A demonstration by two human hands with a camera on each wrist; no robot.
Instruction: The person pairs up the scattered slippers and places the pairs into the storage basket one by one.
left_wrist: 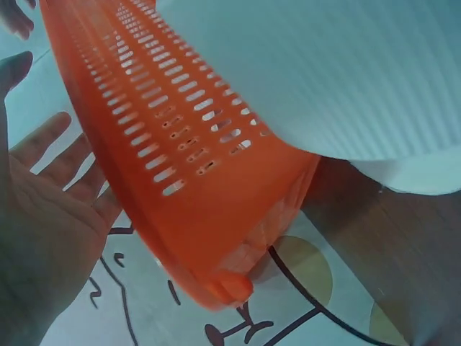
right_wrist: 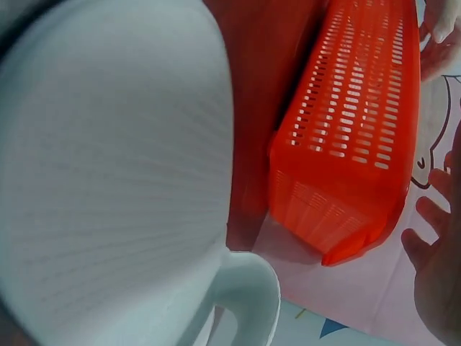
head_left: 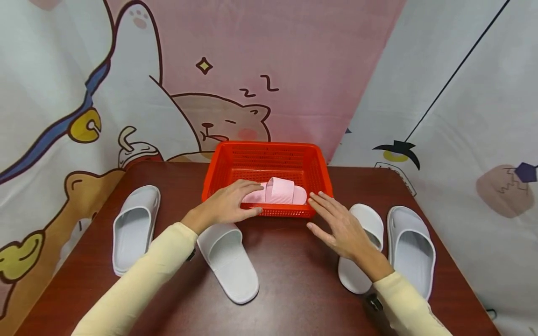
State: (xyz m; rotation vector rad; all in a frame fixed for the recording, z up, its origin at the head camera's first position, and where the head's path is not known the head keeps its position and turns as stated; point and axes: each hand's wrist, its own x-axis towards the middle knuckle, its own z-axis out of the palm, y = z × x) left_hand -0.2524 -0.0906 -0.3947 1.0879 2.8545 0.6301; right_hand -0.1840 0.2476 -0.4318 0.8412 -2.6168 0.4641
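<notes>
A red plastic basket [head_left: 290, 212] with slotted walls stands at the back of the table. Inside it lies a pink strap slipper [head_left: 280, 191], its left end partly behind my left hand [head_left: 231, 203]. That hand hovers over the basket's front left rim, fingers extended and holding nothing. My right hand [head_left: 338, 228] is at the front right corner, also with straight fingers and no object in it. Whether either hand touches the rim I cannot tell. Below the left hand is a white slide slipper [head_left: 235, 268]; another white slide [head_left: 355, 275] is partly covered by the right forearm.
A grey closed-toe slipper [head_left: 135, 228] lies near the left edge of the brown table [head_left: 294, 289]. Its like, a second grey slipper [head_left: 414, 249], lies near the right edge. Behind the table hangs a cartoon-printed curtain [head_left: 311, 70].
</notes>
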